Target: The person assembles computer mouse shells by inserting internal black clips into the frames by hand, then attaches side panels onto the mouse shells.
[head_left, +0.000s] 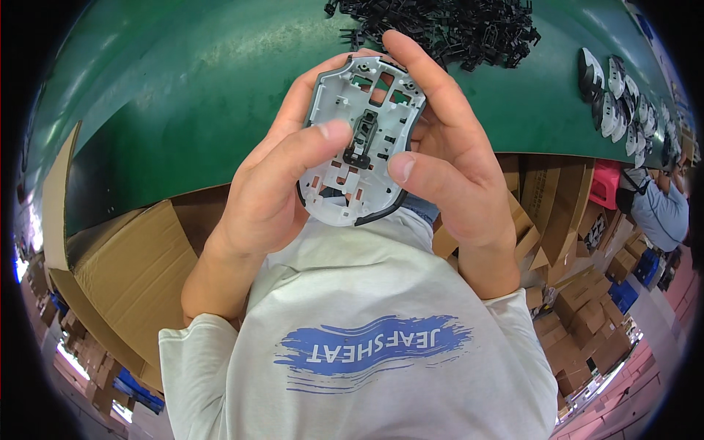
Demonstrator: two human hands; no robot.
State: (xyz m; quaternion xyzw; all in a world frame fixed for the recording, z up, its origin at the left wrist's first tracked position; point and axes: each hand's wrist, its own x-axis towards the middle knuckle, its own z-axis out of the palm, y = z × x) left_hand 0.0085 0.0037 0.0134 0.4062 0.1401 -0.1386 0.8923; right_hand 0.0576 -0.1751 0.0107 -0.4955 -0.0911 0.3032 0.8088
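Between my hands is a computer mouse shell [320, 187], its pale grey inner side facing up, with cut-outs, small posts and a dark rim. A small black plastic part [361, 143] lies lengthwise in its middle. My left hand [257, 176] is wrapped round the left side, thumb over the inside with its tip beside the black part. On the right side my right hand [469, 169] grips the shell, its thumb at the inner right edge and its index finger stretched past the top corner. The fingers under the shell are mostly hidden.
A heap of black plastic parts [469, 33] lies on the green table [183, 88] beyond my hands. More mouse shells [620, 106] stand in rows at the right. An open cardboard box [136, 271] is at the left. A red stool [604, 183] and a person [660, 209] are at the far right.
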